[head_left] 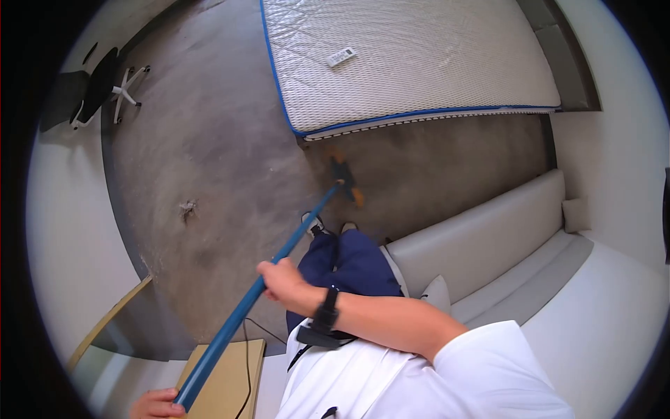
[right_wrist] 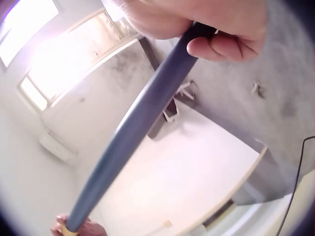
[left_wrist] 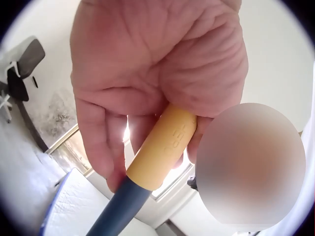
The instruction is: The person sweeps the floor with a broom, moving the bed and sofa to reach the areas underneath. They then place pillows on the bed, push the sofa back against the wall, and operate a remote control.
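A long blue-handled broom (head_left: 230,325) slants across the head view, its blurred dark head with orange ends (head_left: 342,178) down on the floor by the mattress corner. My right hand (head_left: 286,285) grips the pole partway along, fingers wrapped round it, as the right wrist view also shows. At the upper end, my left hand (head_left: 157,405) holds the yellow end grip (left_wrist: 162,147), with palm against it and fingers around it in the left wrist view.
A small heap of debris (head_left: 187,209) lies on the grey floor (head_left: 230,140). The mattress (head_left: 419,63) bears a remote control (head_left: 341,56). A grey sofa (head_left: 481,237) stands at right, an office chair (head_left: 98,87) at upper left. A wooden board (head_left: 223,370) and black cable (head_left: 248,370) are close by.
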`<state>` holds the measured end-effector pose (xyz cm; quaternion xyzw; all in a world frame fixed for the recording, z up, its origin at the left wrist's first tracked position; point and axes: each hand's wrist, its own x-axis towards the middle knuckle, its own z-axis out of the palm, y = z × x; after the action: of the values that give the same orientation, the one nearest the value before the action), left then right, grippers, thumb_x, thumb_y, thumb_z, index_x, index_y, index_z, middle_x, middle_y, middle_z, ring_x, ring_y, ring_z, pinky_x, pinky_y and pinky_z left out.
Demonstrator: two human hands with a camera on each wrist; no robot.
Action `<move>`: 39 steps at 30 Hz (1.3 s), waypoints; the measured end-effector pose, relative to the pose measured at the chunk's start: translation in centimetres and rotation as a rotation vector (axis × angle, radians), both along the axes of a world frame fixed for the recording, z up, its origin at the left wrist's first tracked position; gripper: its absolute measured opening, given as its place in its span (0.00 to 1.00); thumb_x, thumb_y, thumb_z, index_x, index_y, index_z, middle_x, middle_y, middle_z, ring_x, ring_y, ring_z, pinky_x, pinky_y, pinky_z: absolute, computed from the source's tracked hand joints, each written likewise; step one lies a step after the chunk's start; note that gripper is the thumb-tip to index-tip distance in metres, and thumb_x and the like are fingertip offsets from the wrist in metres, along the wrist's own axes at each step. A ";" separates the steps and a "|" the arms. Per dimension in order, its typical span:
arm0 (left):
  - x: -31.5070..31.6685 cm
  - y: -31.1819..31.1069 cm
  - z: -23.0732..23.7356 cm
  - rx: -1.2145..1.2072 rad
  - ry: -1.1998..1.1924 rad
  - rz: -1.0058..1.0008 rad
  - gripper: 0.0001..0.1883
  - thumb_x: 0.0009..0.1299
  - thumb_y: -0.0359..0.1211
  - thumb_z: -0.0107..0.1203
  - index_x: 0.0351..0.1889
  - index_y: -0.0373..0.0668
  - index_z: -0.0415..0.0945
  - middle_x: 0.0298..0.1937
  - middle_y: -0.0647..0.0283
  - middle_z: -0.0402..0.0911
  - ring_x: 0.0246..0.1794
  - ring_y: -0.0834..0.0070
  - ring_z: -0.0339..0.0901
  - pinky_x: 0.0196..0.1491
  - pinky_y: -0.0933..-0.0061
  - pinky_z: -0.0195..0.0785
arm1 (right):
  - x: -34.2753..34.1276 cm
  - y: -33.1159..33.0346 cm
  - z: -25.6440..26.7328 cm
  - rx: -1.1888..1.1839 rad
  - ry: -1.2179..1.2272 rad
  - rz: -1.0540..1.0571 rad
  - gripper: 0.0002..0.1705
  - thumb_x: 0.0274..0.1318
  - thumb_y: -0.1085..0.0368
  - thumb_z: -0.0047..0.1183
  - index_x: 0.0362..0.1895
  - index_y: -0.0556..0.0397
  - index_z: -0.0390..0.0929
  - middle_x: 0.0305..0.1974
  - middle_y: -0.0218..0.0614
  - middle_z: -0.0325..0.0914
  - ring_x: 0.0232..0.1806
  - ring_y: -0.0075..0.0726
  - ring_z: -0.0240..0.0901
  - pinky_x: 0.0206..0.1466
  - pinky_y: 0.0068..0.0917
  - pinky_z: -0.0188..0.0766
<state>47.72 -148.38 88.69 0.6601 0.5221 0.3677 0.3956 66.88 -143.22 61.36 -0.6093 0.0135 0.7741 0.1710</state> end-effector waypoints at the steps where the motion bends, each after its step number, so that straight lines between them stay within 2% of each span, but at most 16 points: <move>1: 0.8 0.9 -1.7 0.043 -0.091 -0.024 0.13 0.64 0.37 0.54 0.29 0.33 0.73 0.28 0.46 0.78 0.30 0.56 0.78 0.45 0.50 0.75 | 2.0 0.1 0.2 0.008 -0.033 -0.032 0.13 0.53 0.63 0.51 0.24 0.60 0.67 0.18 0.34 0.64 0.13 0.27 0.62 0.13 0.26 0.58; 2: 1.9 1.8 -3.4 0.082 -0.179 -0.046 0.12 0.63 0.36 0.55 0.29 0.33 0.73 0.27 0.46 0.78 0.29 0.57 0.78 0.45 0.50 0.76 | 4.8 -0.4 -1.1 -0.004 0.032 -0.108 0.12 0.55 0.63 0.52 0.26 0.59 0.68 0.20 0.33 0.63 0.14 0.28 0.60 0.14 0.25 0.56; 4: 5.1 3.1 -6.3 -0.171 -0.022 -0.063 0.08 0.50 0.34 0.58 0.23 0.39 0.74 0.31 0.52 0.83 0.35 0.55 0.82 0.43 0.61 0.76 | 9.9 -0.4 -2.8 -0.031 -0.211 -0.210 0.10 0.56 0.65 0.51 0.27 0.55 0.67 0.20 0.33 0.61 0.13 0.29 0.57 0.15 0.29 0.55; 6: 9.5 5.6 -11.4 -0.172 -0.138 -0.326 0.08 0.51 0.27 0.62 0.30 0.39 0.78 0.36 0.54 0.84 0.40 0.58 0.83 0.47 0.63 0.76 | 16.4 -2.0 -8.3 -0.052 -0.248 -0.321 0.11 0.57 0.65 0.49 0.23 0.51 0.66 0.17 0.32 0.60 0.12 0.29 0.55 0.14 0.29 0.53; 8: 14.2 5.3 -16.5 -0.218 -0.227 -0.335 0.08 0.55 0.24 0.63 0.32 0.37 0.77 0.38 0.54 0.83 0.39 0.60 0.82 0.42 0.68 0.75 | 22.3 -3.8 -13.9 -0.131 -0.274 -0.260 0.14 0.56 0.61 0.48 0.19 0.49 0.64 0.14 0.30 0.58 0.11 0.29 0.54 0.13 0.28 0.51; 10: 16.4 4.4 -19.0 -0.377 -0.244 -0.372 0.07 0.56 0.24 0.62 0.31 0.36 0.76 0.39 0.54 0.83 0.42 0.59 0.83 0.48 0.68 0.75 | 24.7 -6.1 -17.8 -0.156 -0.232 -0.257 0.13 0.56 0.61 0.45 0.21 0.48 0.60 0.14 0.32 0.56 0.10 0.30 0.54 0.14 0.28 0.50; 12: 15.8 3.6 -18.0 -0.246 -0.178 -0.379 0.07 0.55 0.23 0.62 0.31 0.37 0.77 0.36 0.56 0.83 0.38 0.62 0.82 0.41 0.70 0.75 | 22.2 -7.6 -18.8 -0.200 -0.108 -0.351 0.13 0.57 0.61 0.45 0.21 0.48 0.60 0.14 0.31 0.53 0.11 0.30 0.54 0.14 0.29 0.50; 16: 8.4 2.0 -10.3 -0.273 0.043 -0.380 0.08 0.47 0.24 0.60 0.26 0.38 0.77 0.33 0.55 0.84 0.40 0.57 0.83 0.47 0.62 0.77 | 9.5 -7.5 -13.8 -0.132 0.081 -0.340 0.09 0.58 0.63 0.45 0.26 0.49 0.63 0.16 0.32 0.59 0.11 0.30 0.53 0.14 0.29 0.49; 23: 4.4 -1.3 -1.5 -0.073 0.465 -0.202 0.08 0.42 0.26 0.58 0.22 0.39 0.75 0.27 0.55 0.83 0.31 0.59 0.83 0.45 0.60 0.78 | -11.3 -4.4 -9.6 -0.058 0.447 -0.121 0.13 0.57 0.61 0.45 0.22 0.49 0.59 0.15 0.31 0.56 0.12 0.29 0.54 0.14 0.30 0.51; 25: 2.4 -2.6 0.3 -0.055 0.557 -0.234 0.08 0.46 0.29 0.57 0.23 0.41 0.72 0.30 0.55 0.82 0.36 0.60 0.81 0.46 0.64 0.72 | -13.6 -4.2 -7.5 -0.026 0.464 -0.072 0.13 0.57 0.61 0.43 0.23 0.49 0.60 0.16 0.32 0.57 0.12 0.29 0.55 0.13 0.30 0.51; 29: -2.5 -5.0 6.1 0.085 0.607 -0.164 0.08 0.47 0.31 0.58 0.24 0.40 0.73 0.30 0.54 0.82 0.37 0.59 0.82 0.46 0.61 0.74 | -16.1 -6.2 -0.6 0.090 0.561 -0.019 0.17 0.57 0.62 0.46 0.17 0.51 0.61 0.13 0.31 0.58 0.10 0.28 0.56 0.13 0.28 0.51; 30: -5.4 -4.9 7.4 0.048 0.468 -0.345 0.09 0.53 0.31 0.58 0.26 0.37 0.72 0.29 0.50 0.80 0.33 0.58 0.81 0.44 0.56 0.76 | -16.0 -7.3 0.4 0.101 0.556 -0.032 0.18 0.59 0.60 0.46 0.18 0.51 0.61 0.13 0.29 0.59 0.11 0.26 0.57 0.13 0.26 0.52; 31: -7.9 -5.0 7.7 0.009 0.317 -0.529 0.10 0.60 0.32 0.58 0.29 0.33 0.72 0.27 0.46 0.79 0.28 0.58 0.80 0.42 0.50 0.78 | -15.5 -8.2 1.8 0.079 0.502 -0.055 0.19 0.60 0.59 0.46 0.18 0.51 0.61 0.13 0.29 0.59 0.11 0.24 0.57 0.13 0.23 0.52; 34: -13.5 -5.2 4.1 -0.008 0.096 -0.564 0.09 0.57 0.29 0.59 0.29 0.34 0.71 0.27 0.46 0.79 0.28 0.58 0.82 0.41 0.51 0.79 | -14.1 -10.9 0.7 0.008 0.299 -0.195 0.14 0.59 0.62 0.50 0.23 0.51 0.63 0.18 0.27 0.60 0.13 0.23 0.56 0.15 0.22 0.52; 37: -14.8 -5.0 -4.2 -0.110 -0.069 -0.359 0.09 0.48 0.32 0.59 0.25 0.40 0.74 0.31 0.54 0.83 0.39 0.57 0.82 0.46 0.59 0.76 | -11.3 -11.4 -3.1 -0.046 0.005 -0.313 0.10 0.58 0.63 0.50 0.28 0.53 0.66 0.21 0.31 0.64 0.16 0.24 0.58 0.15 0.22 0.51; 39: -16.0 -4.5 -8.8 -0.174 -0.124 -0.330 0.07 0.51 0.30 0.60 0.26 0.41 0.76 0.33 0.53 0.83 0.40 0.56 0.83 0.46 0.59 0.76 | -8.8 -12.2 -9.4 -0.071 -0.131 -0.356 0.09 0.58 0.63 0.49 0.29 0.52 0.66 0.22 0.32 0.65 0.17 0.24 0.57 0.15 0.22 0.51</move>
<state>31.77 -152.88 79.91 0.6764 0.4110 0.2912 0.5373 58.10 -155.39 51.94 -0.6519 0.1373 0.6894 0.2843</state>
